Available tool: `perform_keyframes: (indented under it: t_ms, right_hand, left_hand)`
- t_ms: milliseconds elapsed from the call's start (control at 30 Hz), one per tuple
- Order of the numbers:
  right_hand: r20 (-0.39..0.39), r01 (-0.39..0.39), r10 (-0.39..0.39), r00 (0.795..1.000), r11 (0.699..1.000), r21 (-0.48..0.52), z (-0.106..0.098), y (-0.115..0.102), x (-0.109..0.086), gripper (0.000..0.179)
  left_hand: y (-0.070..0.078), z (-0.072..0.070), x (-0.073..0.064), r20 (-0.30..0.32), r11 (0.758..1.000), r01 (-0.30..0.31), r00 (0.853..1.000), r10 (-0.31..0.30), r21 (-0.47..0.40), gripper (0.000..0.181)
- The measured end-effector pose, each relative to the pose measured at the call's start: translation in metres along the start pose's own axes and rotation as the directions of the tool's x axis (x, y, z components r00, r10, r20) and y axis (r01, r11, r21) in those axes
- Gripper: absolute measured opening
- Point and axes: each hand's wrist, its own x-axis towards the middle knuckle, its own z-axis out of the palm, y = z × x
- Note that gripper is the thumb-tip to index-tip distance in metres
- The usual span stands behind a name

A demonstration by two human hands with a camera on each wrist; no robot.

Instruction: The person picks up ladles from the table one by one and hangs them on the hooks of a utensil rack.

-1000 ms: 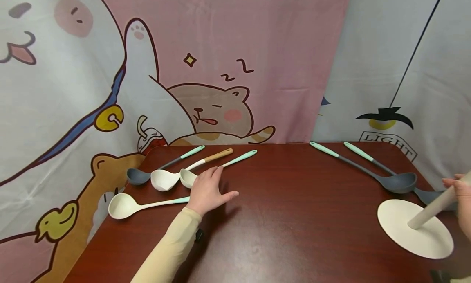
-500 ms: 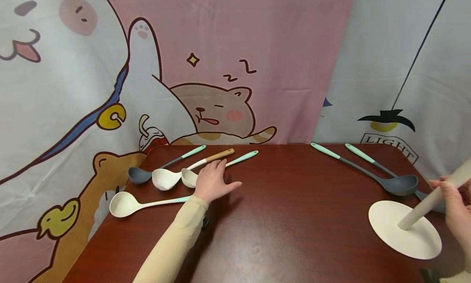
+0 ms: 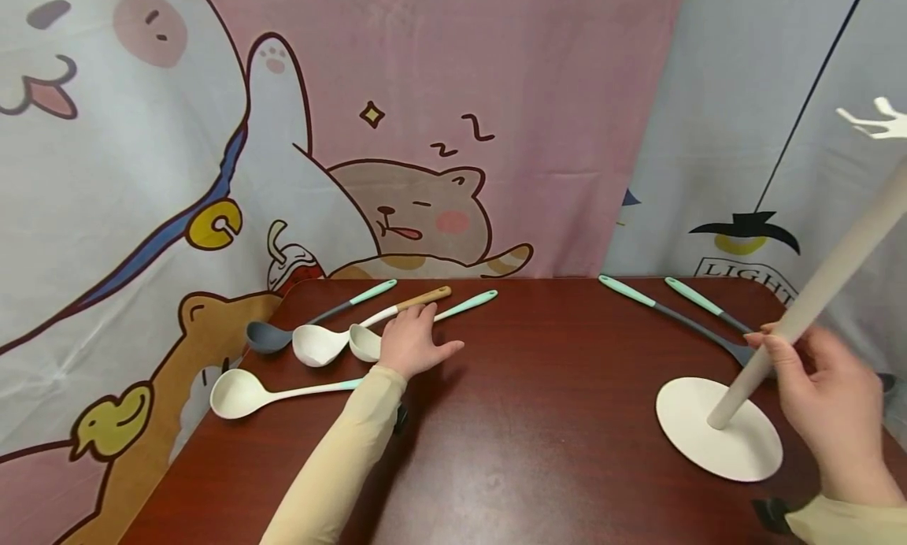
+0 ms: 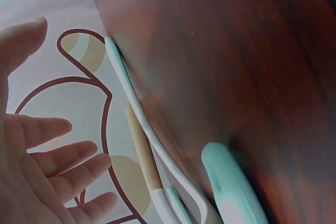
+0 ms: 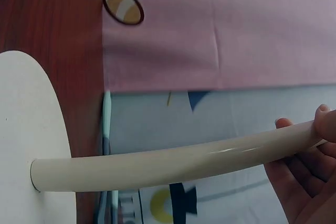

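My right hand (image 3: 825,395) grips the pole of a white utensil stand (image 3: 719,435), which has a round base and hooked prongs at its top. The pole leans to the right; I cannot tell whether the base touches the table. In the right wrist view, thumb and fingers wrap the pole (image 5: 157,166). My left hand (image 3: 411,344), fingers spread, is over a cream ladle (image 3: 364,342) with a mint handle and partly hides it. Beside that lie a white ladle (image 3: 319,346) with a wooden handle and a dark grey ladle (image 3: 268,338). Closer lies another cream ladle (image 3: 239,394).
Two grey ladles with mint handles, one handle (image 3: 627,290) left of the other handle (image 3: 694,295), lie at the table's right side, partly behind the right hand and stand. A cartoon-printed cloth (image 3: 553,135) hangs along the back edge of the brown table (image 3: 538,419).
My right hand has carried the stand leftward from the right edge, and its pronged top has come into view. The left hand has hardly moved. The ladles lie as before.
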Motion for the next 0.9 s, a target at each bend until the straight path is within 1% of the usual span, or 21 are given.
perform_keyframes:
  t_ms: [100,200,367,467,600,733,900]
  right_hand:
    - [0.006,0.085,-0.086,0.996,0.994,0.068,0.009,-0.013,0.000,0.022]
    - [0.035,0.140,-0.144,0.989,0.984,0.114,0.020,-0.024,0.000,0.021]
    - [0.097,0.187,-0.204,0.974,0.969,0.164,0.043,-0.046,0.004,0.024]
    - [0.110,0.209,-0.236,0.965,0.954,0.215,0.059,-0.060,0.007,0.024]
    - [0.100,0.260,-0.297,0.950,0.925,0.277,0.080,-0.078,0.012,0.021]
    - [0.080,0.309,-0.354,0.932,0.889,0.338,0.104,-0.094,0.015,0.019]
    - [0.088,0.318,-0.382,0.920,0.858,0.404,0.130,-0.115,0.017,0.017]
  left_hand:
    - [0.000,0.000,0.002,0.005,1.000,0.004,1.000,-0.004,0.007,0.089]
    - [0.000,0.001,0.005,0.014,1.000,0.011,1.000,-0.011,0.026,0.086]
    - [0.001,0.003,0.009,0.039,0.998,0.024,0.999,-0.026,0.061,0.080]
    - [0.002,0.004,0.012,0.039,0.999,0.024,0.999,-0.026,0.048,0.076]
    - [0.002,0.006,0.018,0.048,0.999,0.031,0.998,-0.032,0.022,0.073]
    - [-0.001,0.011,0.026,0.063,0.998,0.068,0.996,-0.069,0.010,0.069]
    - [-0.005,0.015,0.033,0.077,0.993,0.117,0.990,-0.117,0.014,0.048]
